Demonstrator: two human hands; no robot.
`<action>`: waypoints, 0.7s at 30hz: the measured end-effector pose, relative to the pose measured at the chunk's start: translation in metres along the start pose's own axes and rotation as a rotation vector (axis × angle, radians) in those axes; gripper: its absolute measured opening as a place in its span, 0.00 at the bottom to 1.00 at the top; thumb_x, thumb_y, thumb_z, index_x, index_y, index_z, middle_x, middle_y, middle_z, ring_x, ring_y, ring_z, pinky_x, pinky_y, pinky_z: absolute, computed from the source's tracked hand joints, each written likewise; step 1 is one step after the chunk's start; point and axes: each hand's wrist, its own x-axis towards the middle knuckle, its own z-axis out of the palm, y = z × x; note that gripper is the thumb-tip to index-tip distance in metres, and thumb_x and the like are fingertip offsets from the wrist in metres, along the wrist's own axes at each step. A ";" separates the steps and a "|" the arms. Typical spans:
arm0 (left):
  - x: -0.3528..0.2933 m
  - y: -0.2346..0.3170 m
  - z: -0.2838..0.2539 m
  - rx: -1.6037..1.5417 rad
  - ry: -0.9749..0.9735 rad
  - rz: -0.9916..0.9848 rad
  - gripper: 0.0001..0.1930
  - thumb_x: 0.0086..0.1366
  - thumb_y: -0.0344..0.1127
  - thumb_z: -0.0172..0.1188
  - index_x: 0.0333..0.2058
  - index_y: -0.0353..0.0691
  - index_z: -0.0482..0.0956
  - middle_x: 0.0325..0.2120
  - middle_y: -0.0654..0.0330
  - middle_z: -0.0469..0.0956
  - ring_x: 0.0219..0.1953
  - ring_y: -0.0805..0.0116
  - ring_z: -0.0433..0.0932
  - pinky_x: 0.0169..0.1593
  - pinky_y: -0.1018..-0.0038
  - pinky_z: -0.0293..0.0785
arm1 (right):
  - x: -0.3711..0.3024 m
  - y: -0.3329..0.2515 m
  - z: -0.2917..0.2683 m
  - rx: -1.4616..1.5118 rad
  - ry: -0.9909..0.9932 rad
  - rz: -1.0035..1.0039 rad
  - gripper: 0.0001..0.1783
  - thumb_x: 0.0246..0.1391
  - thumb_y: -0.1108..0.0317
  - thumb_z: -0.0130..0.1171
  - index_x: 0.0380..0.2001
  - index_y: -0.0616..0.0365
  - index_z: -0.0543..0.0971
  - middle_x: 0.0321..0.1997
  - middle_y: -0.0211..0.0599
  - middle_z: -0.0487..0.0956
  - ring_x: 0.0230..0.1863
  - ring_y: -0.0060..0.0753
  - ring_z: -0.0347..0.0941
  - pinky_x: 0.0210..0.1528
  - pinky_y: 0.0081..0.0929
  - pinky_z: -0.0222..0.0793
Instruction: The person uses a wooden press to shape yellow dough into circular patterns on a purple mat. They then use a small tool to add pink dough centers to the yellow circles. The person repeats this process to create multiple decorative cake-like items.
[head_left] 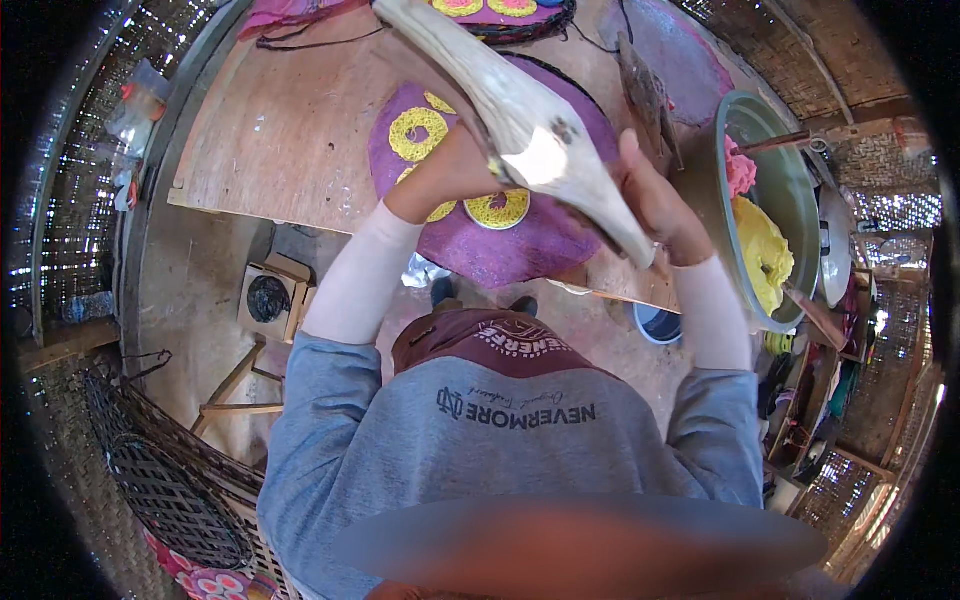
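Observation:
A long pale wooden press tool (500, 95) hangs slantwise over the table, thick in the middle and narrow at its lower right end. My left hand (455, 175) grips it from the left; its fingertips are hidden behind the wood. My right hand (660, 205) is closed about the lower right part, thumb side up. Beneath lies a round purple mat (480, 255) bearing several rings of yellow dough strands, such as one yellow ring (416, 121) at the upper left. Another ring (497, 222), closest to me, sits within a pale round rim, partly covered by the tool.
A green tub (722, 200) at the right holds yellow dough (762, 255) and pink dough (740, 170). The wooden table (270, 130) ends in front of me. Below are a cardboard box (290, 270), a blue bucket (658, 322) and a woven basket (175, 490).

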 end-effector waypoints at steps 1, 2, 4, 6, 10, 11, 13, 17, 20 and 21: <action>0.001 -0.001 0.000 -0.030 0.060 0.048 0.29 0.43 0.41 0.70 0.44 0.36 0.73 0.44 0.54 0.74 0.47 0.62 0.72 0.52 0.68 0.66 | 0.005 0.008 0.004 0.230 0.029 -0.018 0.36 0.56 0.37 0.36 0.38 0.65 0.74 0.32 0.42 0.75 0.30 0.31 0.73 0.36 0.26 0.68; 0.000 -0.001 0.000 -0.064 0.123 0.091 0.29 0.42 0.41 0.70 0.44 0.36 0.73 0.42 0.54 0.75 0.46 0.61 0.74 0.51 0.67 0.68 | 0.011 0.020 0.009 0.458 0.055 -0.029 0.36 0.57 0.38 0.37 0.44 0.64 0.71 0.39 0.45 0.75 0.36 0.32 0.73 0.41 0.26 0.68; -0.009 -0.004 -0.006 -0.029 0.198 0.000 0.27 0.42 0.39 0.71 0.42 0.36 0.74 0.42 0.55 0.76 0.44 0.62 0.74 0.49 0.68 0.69 | 0.030 0.065 0.016 0.071 0.165 -0.182 0.37 0.53 0.40 0.45 0.52 0.63 0.67 0.51 0.50 0.71 0.48 0.36 0.71 0.50 0.29 0.65; -0.019 0.003 -0.013 0.018 0.283 -0.033 0.25 0.43 0.36 0.70 0.41 0.35 0.74 0.39 0.56 0.77 0.41 0.65 0.76 0.45 0.70 0.71 | 0.041 0.087 0.031 -0.734 0.201 -0.341 0.42 0.44 0.43 0.58 0.56 0.60 0.62 0.55 0.50 0.67 0.56 0.43 0.63 0.58 0.37 0.56; -0.037 -0.002 -0.025 -0.157 0.398 -0.176 0.23 0.44 0.32 0.69 0.40 0.34 0.74 0.34 0.59 0.77 0.37 0.69 0.75 0.43 0.73 0.71 | 0.049 0.112 0.056 -1.045 0.359 -0.336 0.51 0.32 0.45 0.67 0.58 0.54 0.58 0.55 0.47 0.65 0.60 0.50 0.56 0.62 0.52 0.43; -0.038 -0.001 -0.026 -0.153 0.399 -0.216 0.23 0.45 0.32 0.69 0.40 0.34 0.74 0.34 0.59 0.77 0.37 0.69 0.75 0.42 0.73 0.71 | 0.052 0.116 0.055 -1.056 0.365 -0.348 0.51 0.32 0.45 0.66 0.58 0.55 0.58 0.56 0.47 0.65 0.61 0.49 0.56 0.62 0.53 0.41; -0.040 -0.001 -0.029 -0.147 0.402 -0.293 0.22 0.45 0.32 0.69 0.40 0.33 0.73 0.34 0.59 0.77 0.36 0.69 0.75 0.41 0.72 0.71 | 0.056 0.119 0.053 -1.079 0.380 -0.371 0.51 0.33 0.45 0.66 0.58 0.55 0.57 0.57 0.47 0.64 0.62 0.48 0.55 0.61 0.57 0.38; -0.045 -0.002 -0.032 -0.211 0.381 -0.316 0.21 0.46 0.32 0.69 0.39 0.33 0.74 0.34 0.59 0.77 0.36 0.69 0.75 0.40 0.73 0.71 | 0.055 0.121 0.053 -1.100 0.380 -0.338 0.50 0.33 0.45 0.66 0.58 0.55 0.58 0.56 0.47 0.64 0.61 0.47 0.55 0.63 0.55 0.34; -0.045 -0.003 -0.032 -0.204 0.379 -0.314 0.20 0.46 0.31 0.69 0.39 0.33 0.74 0.35 0.58 0.77 0.36 0.70 0.75 0.41 0.74 0.71 | 0.055 0.118 0.053 -1.090 0.368 -0.351 0.49 0.33 0.46 0.67 0.58 0.54 0.58 0.57 0.46 0.65 0.61 0.47 0.55 0.63 0.54 0.34; -0.043 0.000 -0.032 -0.208 0.378 -0.328 0.20 0.46 0.32 0.69 0.39 0.33 0.74 0.35 0.58 0.77 0.36 0.70 0.75 0.41 0.75 0.71 | 0.055 0.116 0.053 -1.098 0.363 -0.360 0.49 0.33 0.47 0.67 0.58 0.54 0.58 0.57 0.46 0.65 0.61 0.47 0.55 0.63 0.54 0.34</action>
